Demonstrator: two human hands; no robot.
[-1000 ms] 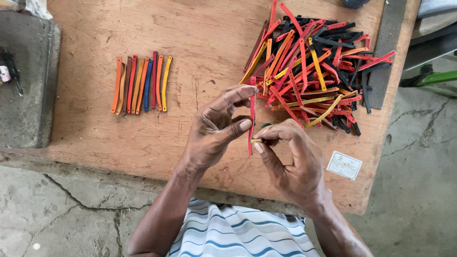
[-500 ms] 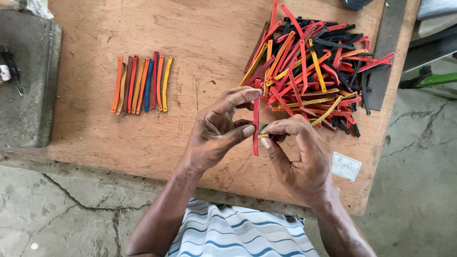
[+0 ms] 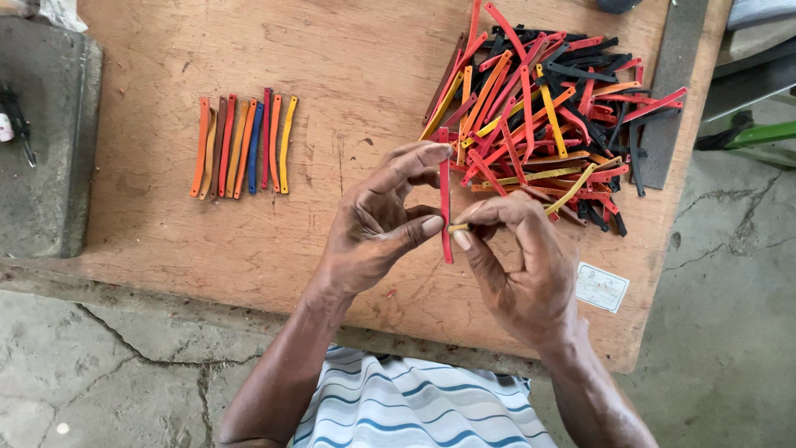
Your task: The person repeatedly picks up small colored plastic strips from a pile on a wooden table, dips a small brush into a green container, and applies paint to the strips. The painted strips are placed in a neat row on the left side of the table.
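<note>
While your left hand point(image 3: 373, 228) pinches the upright red strip point(image 3: 445, 199), your right hand point(image 3: 518, 265) grips a small yellowish piece point(image 3: 458, 226) against it, the loose pile point(image 3: 547, 116) at one o'clock.

Left hand point(image 3: 377, 224), right hand point(image 3: 518, 265): pinched fingertips together.

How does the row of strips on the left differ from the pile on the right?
The row of strips lies sorted, side by side and parallel; the pile is tangled, with strips crossing and overlapping. The row holds few strips, the pile many. The pile includes black strips; the row shows none. Both rest on the wooden board and hold slim coloured strips.
</note>
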